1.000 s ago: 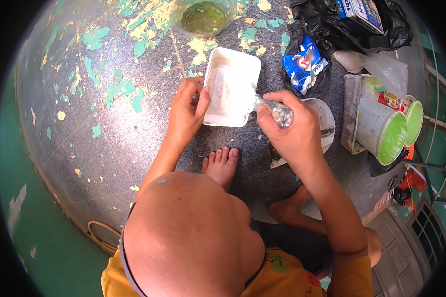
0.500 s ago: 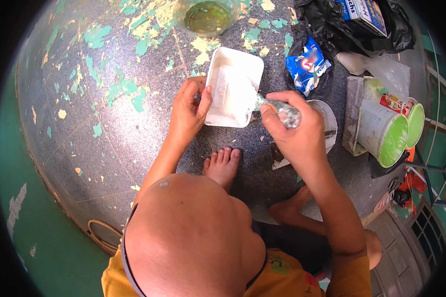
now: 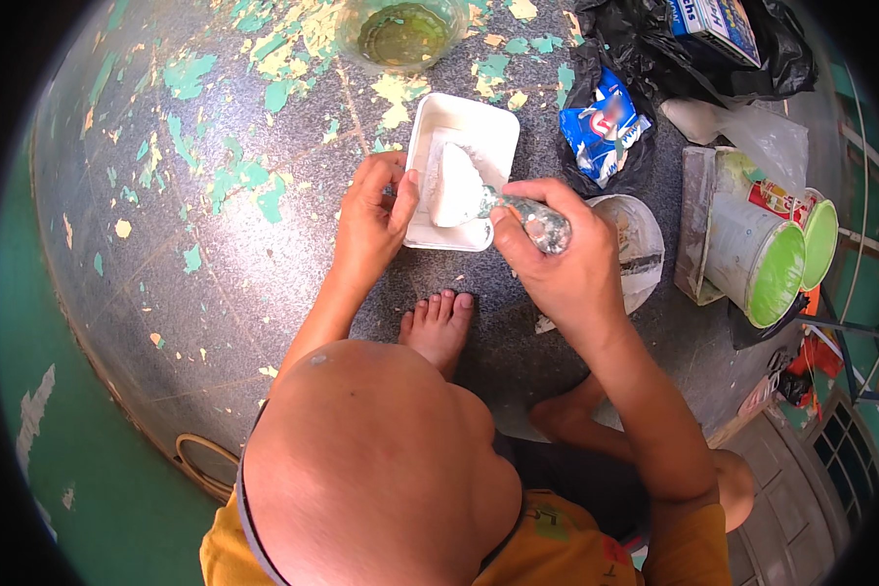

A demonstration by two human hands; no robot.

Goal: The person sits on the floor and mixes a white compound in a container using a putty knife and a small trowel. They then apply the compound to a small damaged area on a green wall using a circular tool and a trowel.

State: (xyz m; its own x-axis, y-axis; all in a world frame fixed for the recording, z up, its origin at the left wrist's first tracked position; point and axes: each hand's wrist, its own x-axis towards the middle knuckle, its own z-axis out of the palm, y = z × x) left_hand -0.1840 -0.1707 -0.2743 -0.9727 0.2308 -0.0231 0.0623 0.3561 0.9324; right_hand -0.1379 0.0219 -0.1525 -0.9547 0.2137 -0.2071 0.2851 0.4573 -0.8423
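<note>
A white rectangular plastic tub (image 3: 499, 129) is gripped at its left side by my left hand (image 3: 373, 207), thumb over the rim. My right hand (image 3: 574, 256) is closed around the speckled, paint-stained handle of a putty knife (image 3: 535, 219). Its blade reaches into the tub and carries a thick mound of white paste (image 3: 456, 186). More white residue coats the tub's bottom. Most of the blade is hidden under the paste.
A clear bowl of murky liquid (image 3: 400, 39) stands beyond the tub, among green and yellow paint flakes. On the right lie a blue packet (image 3: 606, 127), black plastic bags (image 3: 767, 73) and green-stained buckets (image 3: 776, 269). A white round container (image 3: 640, 239) sits behind my right hand.
My right hand has moved a little left, bringing the putty knife further into the tub. White paste now shows heaped on the blade. My left hand keeps its place on the tub.
</note>
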